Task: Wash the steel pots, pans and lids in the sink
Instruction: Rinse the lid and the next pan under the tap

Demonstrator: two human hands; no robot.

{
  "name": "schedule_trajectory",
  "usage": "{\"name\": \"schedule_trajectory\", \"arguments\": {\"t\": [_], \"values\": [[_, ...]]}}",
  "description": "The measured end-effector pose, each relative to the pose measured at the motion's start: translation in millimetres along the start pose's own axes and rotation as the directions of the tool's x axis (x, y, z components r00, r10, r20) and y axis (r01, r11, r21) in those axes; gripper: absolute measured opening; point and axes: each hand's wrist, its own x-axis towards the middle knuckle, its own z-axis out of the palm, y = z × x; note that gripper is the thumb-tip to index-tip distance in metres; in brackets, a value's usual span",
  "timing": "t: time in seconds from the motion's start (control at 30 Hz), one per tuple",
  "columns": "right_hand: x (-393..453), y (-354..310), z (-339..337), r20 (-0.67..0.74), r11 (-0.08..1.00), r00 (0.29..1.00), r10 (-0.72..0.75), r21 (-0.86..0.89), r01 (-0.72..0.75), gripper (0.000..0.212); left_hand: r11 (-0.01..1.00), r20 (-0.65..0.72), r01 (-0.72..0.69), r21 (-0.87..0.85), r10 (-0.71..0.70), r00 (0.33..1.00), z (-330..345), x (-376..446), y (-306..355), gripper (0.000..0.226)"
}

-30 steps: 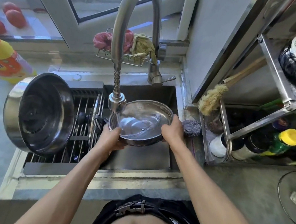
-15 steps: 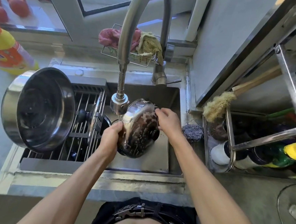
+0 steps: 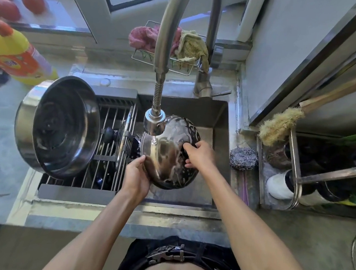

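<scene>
A steel pan (image 3: 166, 155) is turned bottom-up under the faucet head (image 3: 155, 120) over the sink (image 3: 219, 117), its soapy outside facing me. My left hand (image 3: 136, 175) grips the pan's near-left rim. My right hand (image 3: 199, 153) lies on the pan's right side, fingers curved over the wet surface. A large steel pot (image 3: 57, 125) rests tilted on its side on the drying rack (image 3: 105, 171) at the left. A lid (image 3: 124, 132) stands on edge in the rack beside it.
A steel-wool scrubber (image 3: 243, 159) sits on the sink's right ledge. A brush (image 3: 280, 125) and bottles fill the steel shelf at right. Cloths (image 3: 188, 45) hang in a wire basket behind the faucet. A yellow detergent bottle (image 3: 12, 53) stands at left.
The pan went from open side up, catching water, to tipped over with its bottom facing me. My right hand moved from the rim onto the pan's outside.
</scene>
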Motion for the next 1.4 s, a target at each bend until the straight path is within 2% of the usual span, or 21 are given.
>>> {"name": "schedule_trajectory", "arguments": {"t": [0.13, 0.33, 0.5, 0.83, 0.97, 1.07, 1.13, 1.2, 1.3, 1.4], "values": [[1.3, 2.7, -1.4, 0.004, 0.993, 0.996, -0.092, -0.075, 0.092, 0.024, 0.983, 0.011, -0.013, 0.183, 0.011, 1.0, -7.8, -1.2, 12.6, 0.033], [0.5, 13.1, -9.2, 0.038, 0.927, 0.956, -0.291, -0.237, 0.292, 0.024, 0.958, 0.036, -0.046, 0.284, 0.037, 0.999, 1.1, 2.1, 33.6, 0.044], [-2.0, 20.9, -16.6, 0.1, 0.851, 0.903, -0.417, -0.306, 0.427, 0.023, 0.953, 0.076, -0.066, 0.294, 0.045, 0.996, 9.3, 4.1, 42.2, 0.039], [-2.1, 28.6, -20.6, 0.235, 0.674, 0.766, -0.599, -0.368, 0.64, 0.028, 0.926, 0.028, -0.065, 0.372, 0.059, 0.998, 6.2, 2.9, 43.4, 0.038], [-2.0, 28.7, -24.5, 0.335, 0.556, 0.707, -0.623, -0.446, 0.701, 0.032, 0.924, 0.018, -0.074, 0.376, 0.073, 0.997, 6.8, 2.0, 41.6, 0.038], [-1.9, 29.9, -27.9, 0.366, 0.469, 0.657, -0.66, -0.482, 0.74, 0.033, 0.948, -0.01, -0.045, 0.316, 0.051, 0.999, 7.7, 1.5, 40.6, 0.037], [-1.4, 32.9, -28.4, 0.351, 0.492, 0.662, -0.662, -0.463, 0.737, 0.034, 0.975, -0.018, -0.012, 0.223, 0.016, 1.0, 11.5, 1.0, 38.6, 0.036], [-1.5, 35.5, -25.2, 0.281, 0.611, 0.717, -0.638, -0.381, 0.694, 0.035, 0.992, -0.04, 0.022, 0.122, -0.017, 0.999, 16.7, 1.4, 33.9, 0.037], [-4.6, 35.5, -17.1, 0.09, 0.819, 0.863, -0.497, -0.278, 0.501, 0.035, 0.999, -0.096, 0.027, 0.024, -0.024, 0.995, 18.4, 1.7, 21.0, 0.039], [-6.0, 34.9, -7.9, 0.044, 0.947, 0.962, -0.269, -0.172, 0.273, 0.038, 0.995, -0.099, 0.026, -0.094, -0.035, 0.994, 15.5, -2.5, 7.5, 0.045]]}}
